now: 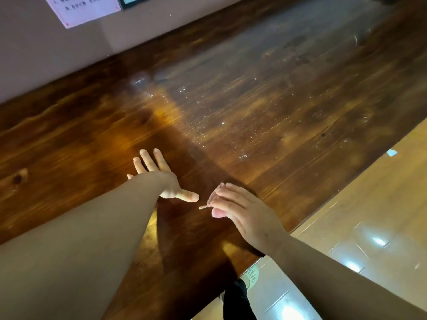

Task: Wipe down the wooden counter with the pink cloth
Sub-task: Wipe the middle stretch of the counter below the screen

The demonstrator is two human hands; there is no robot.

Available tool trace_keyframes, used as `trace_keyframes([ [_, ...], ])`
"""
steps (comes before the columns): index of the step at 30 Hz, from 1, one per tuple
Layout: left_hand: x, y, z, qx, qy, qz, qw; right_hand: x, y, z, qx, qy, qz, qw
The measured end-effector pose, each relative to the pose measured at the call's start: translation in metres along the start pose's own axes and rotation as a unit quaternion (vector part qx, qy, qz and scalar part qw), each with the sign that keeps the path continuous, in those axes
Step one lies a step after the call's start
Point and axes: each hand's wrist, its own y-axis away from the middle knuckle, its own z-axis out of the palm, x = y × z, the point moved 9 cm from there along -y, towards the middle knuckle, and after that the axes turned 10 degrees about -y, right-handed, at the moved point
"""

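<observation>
L hand (161, 179) flat on wooden counter (254, 100), long axis lower-left to upper-right.

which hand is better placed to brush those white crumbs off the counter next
Left, I'd judge. The left hand lies open and flat on the wooden counter, free to sweep toward the white specks. The right hand is pinching a small sliver. No pink cloth shows.

The desk (231, 107) is dark, glossy stained wood with visible grain and knots; small bright specks are scattered across its middle toward the far edge.
</observation>
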Motion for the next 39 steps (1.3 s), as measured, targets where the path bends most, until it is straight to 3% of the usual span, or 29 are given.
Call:
trace_keyframes([
  [5,0.001,0.004,0.001,-0.014,0.035,0.009,0.999,0.035,-0.043,-0.015,0.082,-0.007,0.134,0.988],
  [11,0.003,-0.003,0.003,-0.008,0.057,0.006,0.998,-0.005,-0.028,0.009,0.002,-0.001,-0.025,1.000],
  [17,0.003,-0.001,0.005,-0.005,0.066,0.011,0.998,0.023,-0.080,-0.004,0.037,-0.003,0.060,0.998],
  [24,0.005,-0.004,0.005,-0.004,0.066,0.007,0.998,0.008,-0.068,0.011,-0.014,0.009,-0.053,0.998],
  [30,0.003,-0.008,0.007,0.002,0.077,0.012,0.997,0.021,-0.110,0.011,0.018,-0.005,0.008,1.000],
  [35,0.004,-0.012,0.009,-0.013,0.073,0.011,0.997,0.002,-0.100,0.020,-0.100,-0.006,-0.161,0.982],
  [39,0.003,-0.012,0.008,-0.005,0.077,0.000,0.997,0.021,-0.145,0.010,-0.050,-0.005,-0.062,0.997],
])
